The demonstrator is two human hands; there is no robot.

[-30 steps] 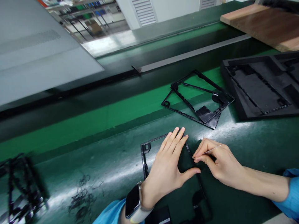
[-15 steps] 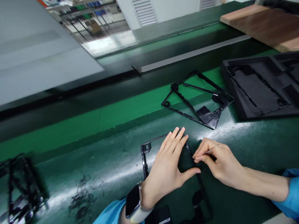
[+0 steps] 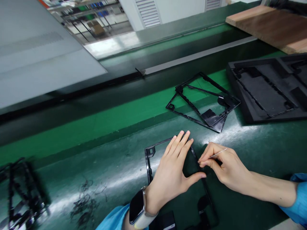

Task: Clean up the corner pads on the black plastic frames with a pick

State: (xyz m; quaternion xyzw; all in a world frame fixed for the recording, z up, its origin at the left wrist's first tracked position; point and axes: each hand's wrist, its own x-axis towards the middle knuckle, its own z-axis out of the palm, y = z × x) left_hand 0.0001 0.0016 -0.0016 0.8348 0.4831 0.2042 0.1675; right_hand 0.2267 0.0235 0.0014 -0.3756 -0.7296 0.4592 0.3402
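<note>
The black frame (image 3: pixel 148 166) lies on the worktop (image 3: pixel 120 169), toward its near edge, and on my feed almost nothing has changed in the last second: both hands keep their places, so the work seems to dwell on one spot of the right bar. My left hand (image 3: pixel 171 171) is spread flat across the frame; apart from it, my right hand (image 3: pixel 223 163) pinches a thin rod (image 3: pixel 218 153), its tip hidden. Farther right, a dark tray (image 3: pixel 241 102) holds another frame (image 3: pixel 271 84), askew in its left compartment.
</note>
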